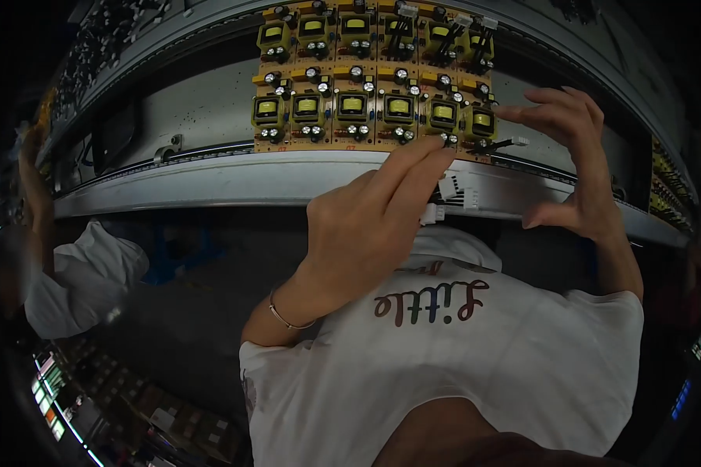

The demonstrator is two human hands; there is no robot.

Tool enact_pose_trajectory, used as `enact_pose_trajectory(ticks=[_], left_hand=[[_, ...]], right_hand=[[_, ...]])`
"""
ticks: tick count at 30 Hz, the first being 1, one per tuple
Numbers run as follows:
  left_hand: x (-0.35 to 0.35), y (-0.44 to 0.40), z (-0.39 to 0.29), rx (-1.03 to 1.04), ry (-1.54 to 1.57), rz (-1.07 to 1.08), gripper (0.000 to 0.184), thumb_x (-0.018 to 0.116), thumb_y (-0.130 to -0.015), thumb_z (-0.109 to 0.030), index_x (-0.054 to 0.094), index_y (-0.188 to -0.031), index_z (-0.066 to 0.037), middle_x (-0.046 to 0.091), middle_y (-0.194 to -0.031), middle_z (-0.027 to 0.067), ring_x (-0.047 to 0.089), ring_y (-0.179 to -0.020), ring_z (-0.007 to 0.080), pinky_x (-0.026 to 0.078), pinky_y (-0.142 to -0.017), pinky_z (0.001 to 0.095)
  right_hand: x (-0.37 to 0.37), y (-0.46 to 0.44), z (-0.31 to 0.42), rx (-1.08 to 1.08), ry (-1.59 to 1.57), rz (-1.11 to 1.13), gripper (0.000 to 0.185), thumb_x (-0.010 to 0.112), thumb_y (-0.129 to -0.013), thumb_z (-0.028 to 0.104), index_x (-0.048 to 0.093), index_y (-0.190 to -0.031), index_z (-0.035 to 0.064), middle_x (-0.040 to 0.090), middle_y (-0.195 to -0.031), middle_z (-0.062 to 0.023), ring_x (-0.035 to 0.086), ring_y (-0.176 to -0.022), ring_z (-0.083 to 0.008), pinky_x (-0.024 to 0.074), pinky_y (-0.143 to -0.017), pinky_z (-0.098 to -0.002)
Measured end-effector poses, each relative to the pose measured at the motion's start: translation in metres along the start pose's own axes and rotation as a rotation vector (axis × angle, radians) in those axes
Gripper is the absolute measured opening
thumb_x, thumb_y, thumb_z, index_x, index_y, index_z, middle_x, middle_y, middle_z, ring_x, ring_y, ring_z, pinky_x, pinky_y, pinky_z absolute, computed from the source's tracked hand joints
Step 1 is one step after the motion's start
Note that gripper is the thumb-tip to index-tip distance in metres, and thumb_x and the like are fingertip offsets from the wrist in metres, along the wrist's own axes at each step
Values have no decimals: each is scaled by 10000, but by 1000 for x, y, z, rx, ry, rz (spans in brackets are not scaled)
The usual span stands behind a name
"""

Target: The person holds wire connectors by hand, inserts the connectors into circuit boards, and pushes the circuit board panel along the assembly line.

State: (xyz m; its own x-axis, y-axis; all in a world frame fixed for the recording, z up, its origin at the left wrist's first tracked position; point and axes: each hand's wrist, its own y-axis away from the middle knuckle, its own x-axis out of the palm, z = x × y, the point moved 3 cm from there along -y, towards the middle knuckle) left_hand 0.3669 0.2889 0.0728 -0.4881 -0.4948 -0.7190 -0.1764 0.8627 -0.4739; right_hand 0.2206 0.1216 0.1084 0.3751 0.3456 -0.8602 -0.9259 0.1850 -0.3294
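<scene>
Along the metal rail, the near edge of a circuit board panel is being worked, the left hand's fingers pressed together with white wired connectors bunched beneath, the right hand spread beside it, the packed components calling for careful fingertips.

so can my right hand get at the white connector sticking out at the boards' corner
Probably yes. The white connector lies between the spread thumb and fingers of the right hand, and nothing visible blocks the way.
</scene>
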Motion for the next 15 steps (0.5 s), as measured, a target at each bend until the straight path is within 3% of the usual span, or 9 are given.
enact_pose_trajectory(ticks=[1,2,4,11,15], left_hand=[[3,-4,-2,66,-94,-21,398,594,-698,-14,572,-1093,-57,609,-1084,50,536,-508,108,425,-421,215],[4,-8,-4,71,-97,-20,398,594,-698,-14,572,-1093,-57,609,-1084,50,536,-508,108,425,-421,215],[5,-16,-8,6,-219,81,354,539,-686,59,586,-1002,-94,604,-1163,-1,584,-529,98,374,-398,215],[11,-23,-13,86,-366,124,189,502,-758,12,562,-911,-81,601,-1170,17,597,-552,70,364,-383,203],[8,-19,-6,88,-265,108,150,522,-779,-9,573,-909,-63,611,-1150,38,601,-557,76,372,-388,204]], right_hand=[[1,0,1,-60,76,50,819,674,-576,629,525,-1128,42,614,-1044,-23,484,-1126,-223,227,-1031,-430],[1,0,-1,-59,78,44,819,674,-576,629,525,-1128,42,614,-1044,-23,484,-1126,-223,227,-1031,-430],[7,1,-3,-170,184,107,905,567,-592,728,506,-1145,14,614,-1093,-16,470,-1161,-222,203,-1035,-459],[0,-2,-11,-229,182,128,947,504,-597,775,496,-1159,14,624,-1078,-15,492,-1131,-218,200,-1032,-453],[-5,-13,-20,-210,16,136,1015,456,-554,835,473,-1165,24,622,-1085,-46,486,-1128,-230,216,-1004,-446]])
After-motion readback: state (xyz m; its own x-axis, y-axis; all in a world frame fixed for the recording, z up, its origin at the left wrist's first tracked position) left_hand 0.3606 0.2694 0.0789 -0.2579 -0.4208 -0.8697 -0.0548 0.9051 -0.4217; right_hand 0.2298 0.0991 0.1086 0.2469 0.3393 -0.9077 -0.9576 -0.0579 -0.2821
